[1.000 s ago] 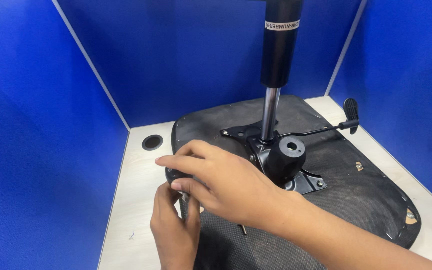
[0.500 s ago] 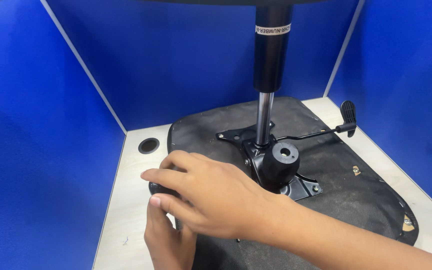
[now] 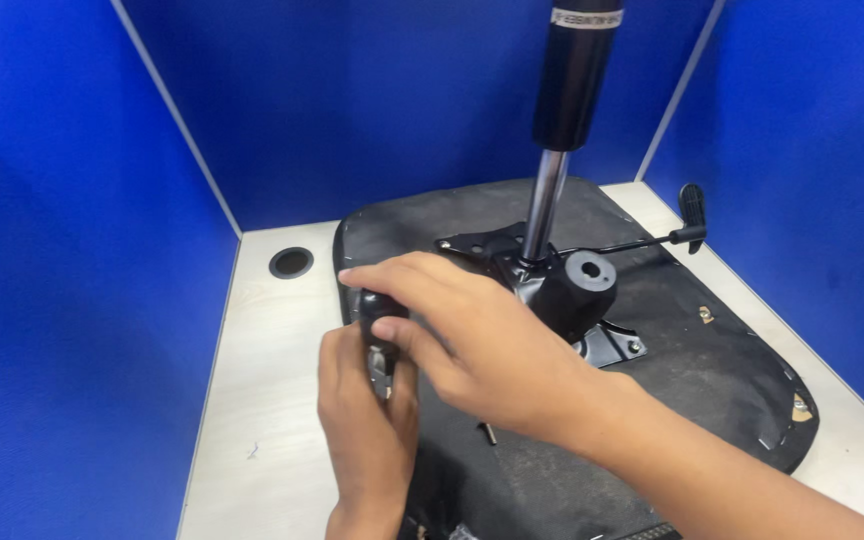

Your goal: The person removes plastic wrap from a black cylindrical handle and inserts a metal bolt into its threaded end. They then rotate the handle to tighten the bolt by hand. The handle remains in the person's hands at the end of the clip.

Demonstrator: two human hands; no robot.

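Low in the frame's center-left, the left hand and right hand meet, fingers closed around a small black part at the edge of an upturned black chair seat (gas cylinder rising at top center) on the pale counter.
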